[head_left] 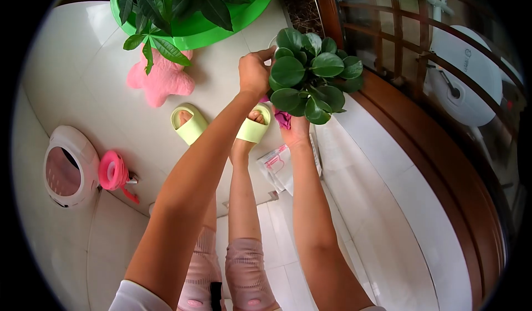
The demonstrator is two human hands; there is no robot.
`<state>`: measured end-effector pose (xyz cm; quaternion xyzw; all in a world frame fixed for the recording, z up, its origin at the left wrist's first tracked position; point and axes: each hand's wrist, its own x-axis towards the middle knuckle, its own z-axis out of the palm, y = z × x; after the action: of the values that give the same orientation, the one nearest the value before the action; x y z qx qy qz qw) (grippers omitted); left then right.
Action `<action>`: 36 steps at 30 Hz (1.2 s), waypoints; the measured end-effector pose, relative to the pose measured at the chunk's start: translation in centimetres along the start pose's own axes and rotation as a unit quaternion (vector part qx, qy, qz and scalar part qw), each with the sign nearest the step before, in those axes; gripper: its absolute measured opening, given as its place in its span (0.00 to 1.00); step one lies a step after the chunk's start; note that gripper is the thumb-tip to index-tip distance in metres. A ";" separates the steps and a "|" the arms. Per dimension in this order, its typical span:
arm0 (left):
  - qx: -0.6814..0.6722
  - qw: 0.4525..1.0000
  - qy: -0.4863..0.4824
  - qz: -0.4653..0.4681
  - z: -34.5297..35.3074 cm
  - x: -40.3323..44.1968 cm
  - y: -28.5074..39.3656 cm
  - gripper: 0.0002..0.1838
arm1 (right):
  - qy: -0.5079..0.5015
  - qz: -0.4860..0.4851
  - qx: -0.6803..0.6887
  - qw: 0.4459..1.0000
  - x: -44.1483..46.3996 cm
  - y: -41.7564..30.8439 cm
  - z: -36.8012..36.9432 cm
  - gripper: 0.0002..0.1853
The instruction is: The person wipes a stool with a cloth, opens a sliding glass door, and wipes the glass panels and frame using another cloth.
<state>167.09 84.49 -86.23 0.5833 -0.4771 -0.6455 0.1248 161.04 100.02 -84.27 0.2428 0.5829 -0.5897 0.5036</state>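
Note:
A potted plant with round, glossy green leaves (310, 70) is held up beside the window ledge. My left hand (256, 74) grips the pot's pale rim on the left side, its fingertips partly behind the leaves. Lower down, my right hand (296, 129) is under the plant with a crumpled magenta cloth (282, 119) at its fingers. Leaves hide most of the pot and the right fingertips, so whether that hand also touches the pot is unclear.
A green basin (244, 20) with a leafy plant (166, 3) stands at the top. Below it lies a pink star-shaped cushion (160, 78). A white-and-pink container (72, 167) and pink funnel-like item (112, 170) are left. A brown-framed window (432, 134) runs along the right; a plastic packet (277, 167) lies below.

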 end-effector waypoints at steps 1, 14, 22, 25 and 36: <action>-0.003 1.000 0.013 0.010 -1.0 -0.4 -1.1 0.18 | -0.008 0.007 0.001 1.000 -0.5 1.0 0.3 0.10; -0.169 0.985 0.042 0.004 -10.0 -3.5 -9.2 0.17 | -0.041 0.106 -0.090 0.989 -2.1 7.8 1.2 0.12; -0.206 0.968 0.097 -0.105 -11.6 -5.0 -8.0 0.17 | 0.058 -0.293 -0.699 0.650 -13.3 -6.8 3.8 0.18; -0.108 0.961 0.255 -0.020 -10.6 -7.4 -4.8 0.18 | 0.185 -0.554 -0.710 0.395 -19.1 -16.7 9.2 0.13; -0.186 0.958 0.198 0.088 -4.5 -13.5 10.8 0.16 | 0.165 -0.446 -0.872 0.118 -4.1 -19.8 3.8 0.22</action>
<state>170.59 86.52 -68.81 0.6217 -0.3638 -0.5809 0.3790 146.36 94.09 -71.11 -0.5732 0.7742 0.2536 -0.0877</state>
